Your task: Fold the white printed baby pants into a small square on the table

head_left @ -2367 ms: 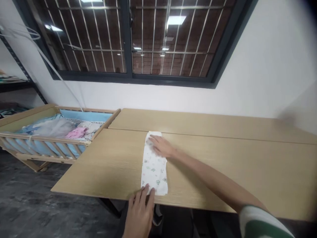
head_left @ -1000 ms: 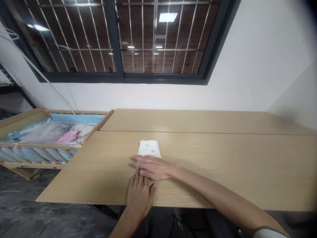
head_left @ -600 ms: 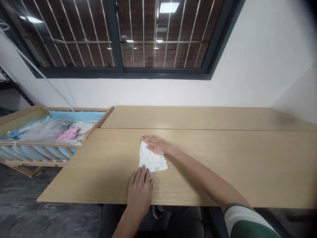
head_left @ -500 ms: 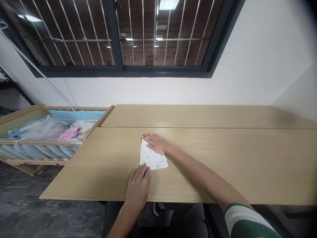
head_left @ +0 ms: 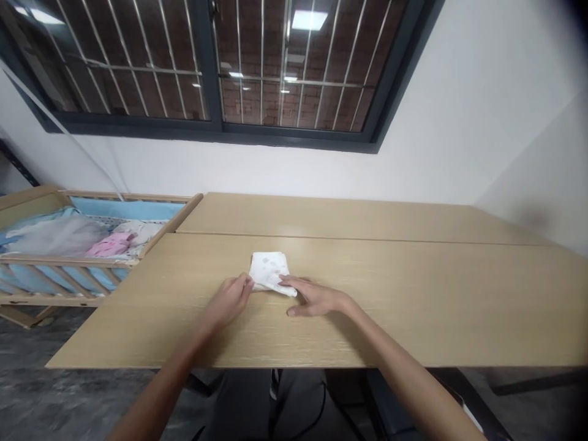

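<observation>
A small white cloth with a faint green print [head_left: 269,269] lies folded on the light wooden table [head_left: 413,306]. My left hand [head_left: 229,298] pinches its near left corner, fingers closed on the fabric. My right hand [head_left: 315,297] has its fingertips on the cloth's near right edge, which is slightly lifted there. Both forearms reach in from the near edge of the table.
A wooden crib [head_left: 59,245] with blue lining, a pink garment [head_left: 108,245] and white netting stands against the table's left end. A barred window [head_left: 206,67] fills the white wall behind. A second tabletop [head_left: 358,217] adjoins at the back.
The long cloth strip was folded shorter into a compact square. My right hand came off its top and both hands now grip its near edge.
</observation>
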`<act>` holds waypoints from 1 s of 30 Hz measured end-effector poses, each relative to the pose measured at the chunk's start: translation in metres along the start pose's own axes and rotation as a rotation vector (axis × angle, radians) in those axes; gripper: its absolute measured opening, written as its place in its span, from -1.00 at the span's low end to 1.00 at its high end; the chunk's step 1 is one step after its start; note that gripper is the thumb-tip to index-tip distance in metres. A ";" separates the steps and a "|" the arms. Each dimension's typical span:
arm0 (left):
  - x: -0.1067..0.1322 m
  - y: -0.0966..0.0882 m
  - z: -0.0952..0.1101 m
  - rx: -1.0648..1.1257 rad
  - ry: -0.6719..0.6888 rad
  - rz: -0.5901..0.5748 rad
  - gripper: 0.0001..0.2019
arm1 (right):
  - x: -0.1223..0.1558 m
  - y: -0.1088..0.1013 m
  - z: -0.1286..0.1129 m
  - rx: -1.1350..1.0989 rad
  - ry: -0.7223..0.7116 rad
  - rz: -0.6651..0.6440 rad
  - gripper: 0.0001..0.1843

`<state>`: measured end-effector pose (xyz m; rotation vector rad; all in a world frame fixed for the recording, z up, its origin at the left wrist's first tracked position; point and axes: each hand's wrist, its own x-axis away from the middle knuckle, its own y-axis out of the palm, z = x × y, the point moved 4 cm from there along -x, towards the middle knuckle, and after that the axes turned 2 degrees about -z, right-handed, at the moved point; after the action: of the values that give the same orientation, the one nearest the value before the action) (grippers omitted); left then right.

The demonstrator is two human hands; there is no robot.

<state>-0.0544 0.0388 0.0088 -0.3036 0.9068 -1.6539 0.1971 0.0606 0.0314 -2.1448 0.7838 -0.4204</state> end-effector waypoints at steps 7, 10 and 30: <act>-0.068 -0.013 -0.026 0.174 -0.036 0.032 -0.55 | -0.049 -0.017 0.031 -0.215 0.082 0.358 -0.65; -0.084 -0.003 -0.033 0.190 -0.018 0.039 -0.51 | -0.064 -0.019 0.047 -0.176 0.189 0.431 -0.72; -0.079 0.067 -0.030 -0.328 0.039 0.016 -0.25 | -0.092 0.022 0.038 0.316 0.161 0.339 -0.32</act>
<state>-0.0016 0.1214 -0.0374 -0.4865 1.2083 -1.4976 0.1395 0.1319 -0.0123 -1.6628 1.0740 -0.5033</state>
